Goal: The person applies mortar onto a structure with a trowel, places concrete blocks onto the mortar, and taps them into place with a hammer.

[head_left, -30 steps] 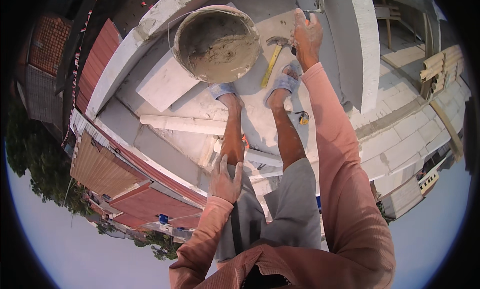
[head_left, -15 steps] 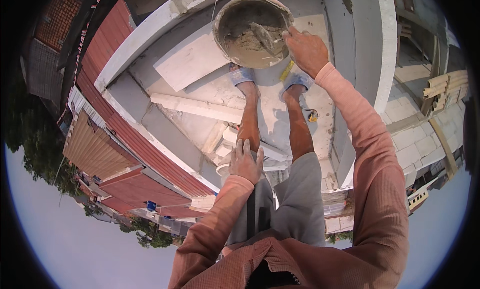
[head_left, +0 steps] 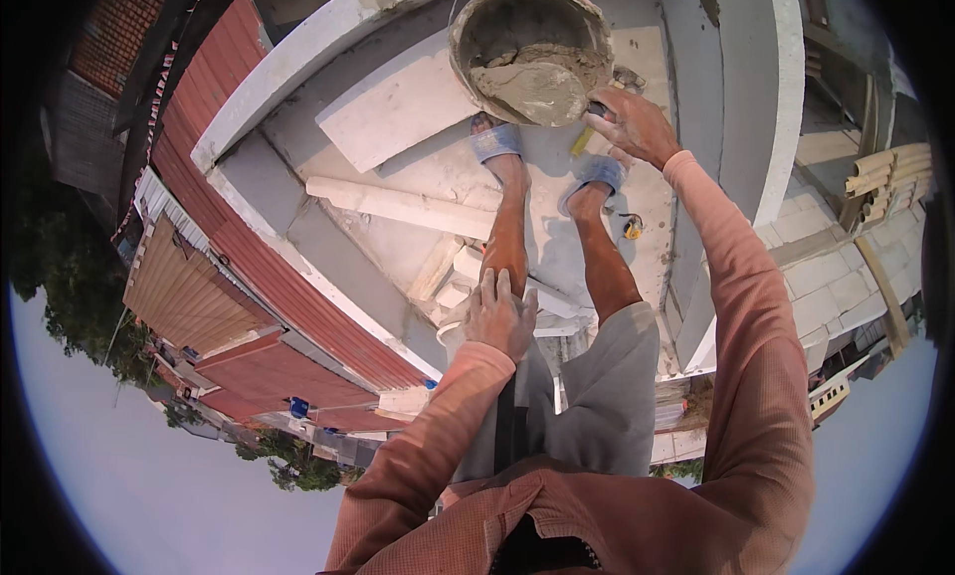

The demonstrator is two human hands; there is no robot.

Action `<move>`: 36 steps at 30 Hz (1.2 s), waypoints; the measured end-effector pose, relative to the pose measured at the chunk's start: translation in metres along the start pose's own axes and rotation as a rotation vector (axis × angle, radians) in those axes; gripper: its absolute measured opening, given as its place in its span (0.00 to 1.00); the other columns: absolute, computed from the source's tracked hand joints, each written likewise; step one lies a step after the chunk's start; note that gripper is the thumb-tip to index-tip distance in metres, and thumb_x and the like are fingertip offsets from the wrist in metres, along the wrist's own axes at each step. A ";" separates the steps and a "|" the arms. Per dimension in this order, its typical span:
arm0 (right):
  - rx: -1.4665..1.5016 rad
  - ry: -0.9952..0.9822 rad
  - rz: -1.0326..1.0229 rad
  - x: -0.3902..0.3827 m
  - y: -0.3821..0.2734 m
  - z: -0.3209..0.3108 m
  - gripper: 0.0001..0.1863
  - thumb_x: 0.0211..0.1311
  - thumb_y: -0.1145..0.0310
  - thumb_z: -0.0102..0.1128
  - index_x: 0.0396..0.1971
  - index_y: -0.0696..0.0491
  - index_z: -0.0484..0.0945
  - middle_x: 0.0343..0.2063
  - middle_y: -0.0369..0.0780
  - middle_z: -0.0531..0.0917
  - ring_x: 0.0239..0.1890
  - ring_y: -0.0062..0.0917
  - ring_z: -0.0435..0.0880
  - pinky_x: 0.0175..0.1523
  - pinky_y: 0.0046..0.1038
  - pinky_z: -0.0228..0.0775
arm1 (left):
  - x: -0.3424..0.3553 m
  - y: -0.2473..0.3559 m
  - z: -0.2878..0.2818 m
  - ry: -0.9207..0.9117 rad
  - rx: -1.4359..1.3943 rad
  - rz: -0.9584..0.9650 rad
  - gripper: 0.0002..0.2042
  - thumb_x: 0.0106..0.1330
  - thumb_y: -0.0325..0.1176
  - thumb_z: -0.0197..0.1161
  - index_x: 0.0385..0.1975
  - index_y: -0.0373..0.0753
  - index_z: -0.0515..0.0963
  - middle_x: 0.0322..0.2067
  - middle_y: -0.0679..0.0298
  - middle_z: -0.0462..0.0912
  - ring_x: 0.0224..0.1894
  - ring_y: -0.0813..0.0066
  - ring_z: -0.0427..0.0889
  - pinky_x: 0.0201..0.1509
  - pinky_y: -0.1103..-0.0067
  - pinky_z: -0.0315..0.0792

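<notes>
My right hand (head_left: pixel 634 125) is closed round the handle of a trowel (head_left: pixel 545 90), at the near right rim of a bucket (head_left: pixel 527 20). The trowel's blade lies inside the bucket and is coated with wet grey mortar. More mortar (head_left: pixel 545 55) sits behind the blade, against the bucket's inner wall. My left hand (head_left: pixel 500 320) lies on my left knee with its fingers spread and holds nothing. Below the bucket are my feet in blue sandals (head_left: pixel 496 142).
A pale flat board (head_left: pixel 398 112) lies left of the bucket. Nearer are a long white block (head_left: pixel 398 206) and several offcuts (head_left: pixel 454 277). A yellow tape measure (head_left: pixel 632 227) lies by my right foot. Low walls (head_left: pixel 746 88) enclose the floor, with red roofing (head_left: pixel 214 88) beyond.
My right hand has shifted right and nearer and turned, and the trowel blade has come round flat and mortar-covered. The bucket appears farther up and right in view. My left hand stays on the knee.
</notes>
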State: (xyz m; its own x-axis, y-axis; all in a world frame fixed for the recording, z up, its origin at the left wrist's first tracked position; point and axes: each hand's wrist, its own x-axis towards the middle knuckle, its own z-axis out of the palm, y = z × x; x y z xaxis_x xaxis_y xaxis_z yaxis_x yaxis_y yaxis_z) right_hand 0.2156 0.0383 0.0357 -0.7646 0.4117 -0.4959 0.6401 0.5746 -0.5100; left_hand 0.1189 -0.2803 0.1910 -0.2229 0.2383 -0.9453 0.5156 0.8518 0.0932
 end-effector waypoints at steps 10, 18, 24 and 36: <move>0.821 0.532 0.326 -0.077 0.025 0.081 0.24 0.63 0.56 0.73 0.52 0.55 0.81 0.34 0.39 0.87 0.34 0.24 0.83 0.42 0.26 0.74 | -0.010 0.002 0.032 0.099 0.072 0.057 0.33 0.73 0.55 0.56 0.70 0.37 0.67 0.71 0.48 0.65 0.69 0.42 0.67 0.71 0.54 0.65; 1.276 0.657 0.807 -0.150 0.137 0.070 0.19 0.67 0.51 0.69 0.32 0.53 0.77 0.20 0.33 0.78 0.16 0.13 0.72 0.20 0.19 0.62 | -0.006 0.015 0.054 0.155 0.132 0.117 0.33 0.74 0.55 0.56 0.68 0.33 0.69 0.69 0.45 0.66 0.69 0.43 0.67 0.72 0.57 0.64; 1.357 0.667 0.777 -0.184 0.117 0.059 0.18 0.70 0.51 0.66 0.33 0.51 0.75 0.20 0.31 0.74 0.15 0.13 0.71 0.17 0.19 0.62 | -0.010 0.019 0.055 0.135 0.120 0.070 0.34 0.74 0.55 0.56 0.68 0.33 0.68 0.69 0.44 0.66 0.69 0.43 0.67 0.72 0.57 0.63; 1.418 0.685 0.731 -0.128 0.127 0.012 0.21 0.70 0.49 0.65 0.28 0.52 0.75 0.14 0.31 0.71 0.15 0.12 0.69 0.20 0.19 0.62 | -0.008 0.012 0.059 0.129 0.086 0.049 0.34 0.74 0.58 0.54 0.69 0.35 0.68 0.70 0.47 0.66 0.70 0.44 0.66 0.73 0.57 0.62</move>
State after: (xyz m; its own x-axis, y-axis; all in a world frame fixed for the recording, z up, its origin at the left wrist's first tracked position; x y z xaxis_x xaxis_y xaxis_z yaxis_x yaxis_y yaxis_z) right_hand 0.3952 0.0503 0.0263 0.0387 0.6985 -0.7146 0.1159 -0.7134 -0.6911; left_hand 0.1756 -0.2988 0.1812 -0.2975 0.3414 -0.8916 0.5963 0.7958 0.1057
